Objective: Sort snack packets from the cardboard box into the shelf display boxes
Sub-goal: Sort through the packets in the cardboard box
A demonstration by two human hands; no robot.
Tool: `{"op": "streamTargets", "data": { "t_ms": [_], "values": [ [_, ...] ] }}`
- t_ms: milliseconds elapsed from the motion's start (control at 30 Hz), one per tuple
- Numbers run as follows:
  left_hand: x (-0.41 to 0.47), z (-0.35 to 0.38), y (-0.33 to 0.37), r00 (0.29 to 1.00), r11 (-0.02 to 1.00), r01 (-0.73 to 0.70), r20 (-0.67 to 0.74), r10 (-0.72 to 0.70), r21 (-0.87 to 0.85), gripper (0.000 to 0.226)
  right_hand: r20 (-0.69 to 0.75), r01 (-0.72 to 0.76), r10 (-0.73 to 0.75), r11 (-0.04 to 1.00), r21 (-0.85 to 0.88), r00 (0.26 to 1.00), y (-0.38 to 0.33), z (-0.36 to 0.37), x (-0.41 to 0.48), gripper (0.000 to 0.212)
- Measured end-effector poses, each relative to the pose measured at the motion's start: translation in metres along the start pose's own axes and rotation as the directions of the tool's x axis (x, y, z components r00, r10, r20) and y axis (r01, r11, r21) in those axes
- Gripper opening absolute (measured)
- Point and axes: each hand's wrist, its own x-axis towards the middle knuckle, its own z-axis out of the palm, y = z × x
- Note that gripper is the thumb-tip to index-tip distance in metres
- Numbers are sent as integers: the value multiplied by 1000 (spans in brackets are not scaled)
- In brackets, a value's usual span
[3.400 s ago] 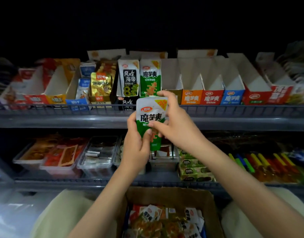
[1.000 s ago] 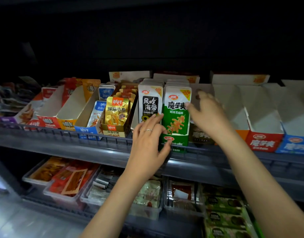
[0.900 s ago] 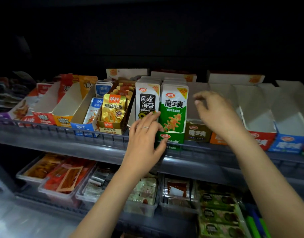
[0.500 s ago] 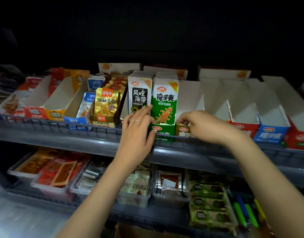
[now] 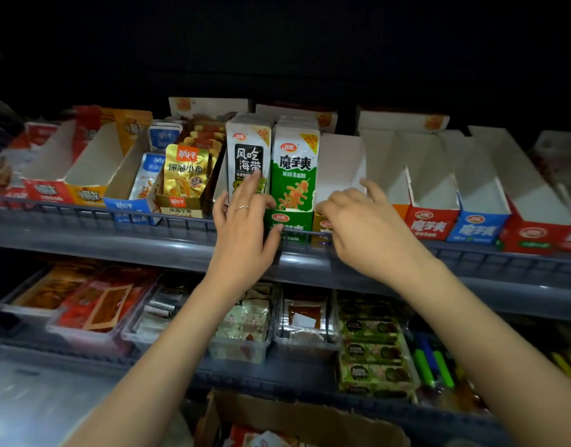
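A row of green konjac packets (image 5: 295, 175) stands upright in its green display box (image 5: 289, 221) on the upper shelf. Black-and-white seaweed packets (image 5: 248, 156) stand just left of it. My left hand (image 5: 242, 221) lies with straight fingers against the front seaweed packet, its thumb on the green box front. My right hand (image 5: 358, 227) curls its fingers over the front wall of the gold display box (image 5: 323, 225) next to the green one, thumb raised. The cardboard box (image 5: 297, 421) with loose packets shows at the bottom edge.
Open-topped display boxes, orange, red (image 5: 431, 221) and blue (image 5: 478, 227), line the shelf to the right. Gold fish-snack packets (image 5: 185, 175) and more boxes sit to the left. A grey wire rail (image 5: 116, 217) fronts the shelf. Clear trays (image 5: 242, 330) of snacks fill the lower shelf.
The green packet I held earlier now stands in its box. My right hand dropped from the packet tops to the gold box front. My left hand stays by the seaweed packets.
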Motion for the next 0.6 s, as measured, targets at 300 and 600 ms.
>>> {"op": "streamTargets", "data": {
  "t_ms": [300,600],
  "values": [
    [-67,-13,41,865,880,-473,213,455,41,15,-436,88,193,833,546,879,-10,34,-98,39],
    [-190,-25,36,564,948,-287,776,283,-137,15,332,-166,-16,842,514,943,-67,139,-164,21]
  ]
}}
